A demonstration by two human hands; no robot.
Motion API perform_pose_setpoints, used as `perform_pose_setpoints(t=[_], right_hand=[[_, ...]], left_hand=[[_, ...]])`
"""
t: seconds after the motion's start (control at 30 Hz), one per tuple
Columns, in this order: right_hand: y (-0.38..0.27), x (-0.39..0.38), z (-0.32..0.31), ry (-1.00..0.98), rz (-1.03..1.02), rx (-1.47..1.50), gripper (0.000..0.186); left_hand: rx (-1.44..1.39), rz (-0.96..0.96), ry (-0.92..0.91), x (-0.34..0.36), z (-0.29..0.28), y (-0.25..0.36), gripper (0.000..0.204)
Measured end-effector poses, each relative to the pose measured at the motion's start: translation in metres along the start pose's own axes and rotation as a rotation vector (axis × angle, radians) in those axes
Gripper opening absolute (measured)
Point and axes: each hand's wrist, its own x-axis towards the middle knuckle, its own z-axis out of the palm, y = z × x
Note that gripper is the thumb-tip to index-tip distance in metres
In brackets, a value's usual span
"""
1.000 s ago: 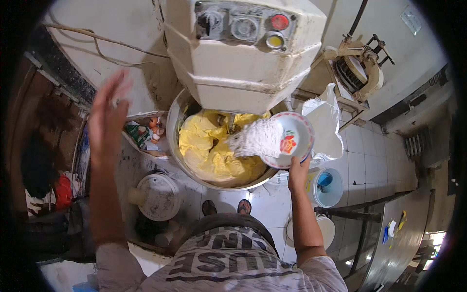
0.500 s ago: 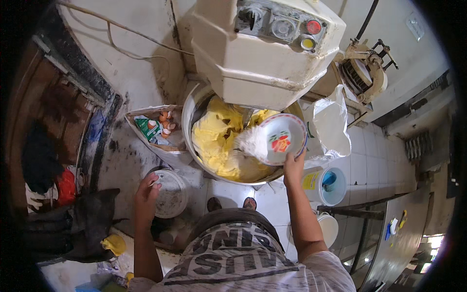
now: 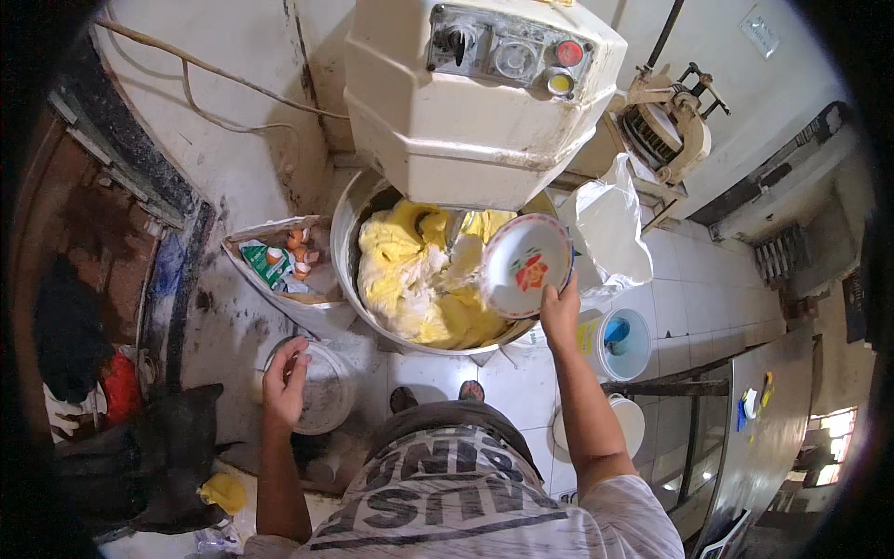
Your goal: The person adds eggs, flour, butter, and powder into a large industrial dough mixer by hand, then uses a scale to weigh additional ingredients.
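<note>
My right hand [image 3: 561, 319] grips the rim of a white enamel bowl [image 3: 507, 261] with a red rim and a painted red flower. Tilted over the right side of a large metal mixing bowl [image 3: 343, 242], the enamel bowl looks emptied. Yellow dough [image 3: 396, 270] fills the mixing bowl, with white powder [image 3: 424, 312] lying over parts of it. Above stands the cream body of a dough mixer [image 3: 466, 140]. My left hand [image 3: 282, 387] hovers over a round whitish lid or tub [image 3: 326, 391], its fingers loosely curled and apart, holding nothing visible.
Left of the mixer, an opened sack [image 3: 321, 315] contains eggshells [image 3: 298, 247] and a green wrapper. A white sack [image 3: 610, 224] and a bucket with something blue [image 3: 629, 349] stand to the right. Farther right is a metal table [image 3: 768, 419]. A cable [image 3: 223, 74] runs along the wall.
White powder that was sliding out of the enamel bowl now lies on the dough. My right hand has tipped the bowl further. The view has shifted slightly; my left hand stays low at left.
</note>
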Motion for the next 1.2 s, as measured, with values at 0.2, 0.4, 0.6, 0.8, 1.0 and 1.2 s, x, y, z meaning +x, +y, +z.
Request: perform_pose_setpoints(t=[0.2, 0.4, 0.6, 0.8, 1.0, 1.2], right_hand=[[0.015, -0.009, -0.018, -0.119, 0.334, 0.356, 0.037], [-0.030, -0.017, -0.024, -0.307, -0.621, -0.387, 0.042], [-0.036, 0.015, -0.016, -0.353, -1.075, -0.329, 0.040], [-0.050, 0.055, -0.013, -0.499, -1.417, -0.357, 0.040], [-0.044, 0.090, -0.034, -0.590, -1.510, -0.386, 0.038], [-0.054, 0.089, -0.032, -0.607, -1.518, -0.217, 0.037]], left_hand=[[0.088, 0.082, -0.106, 0.026, 0.023, 0.009, 0.029], [0.261, 0.180, -0.225, 0.041, 0.065, 0.051, 0.030], [0.537, 0.717, 0.029, 0.063, 0.110, 0.110, 0.040], [0.262, 0.836, -0.052, 0.079, 0.194, 0.125, 0.049], [0.521, 0.642, -0.115, 0.087, 0.233, 0.108, 0.055], [0.503, 0.685, 0.247, 0.053, 0.243, 0.097, 0.052]])
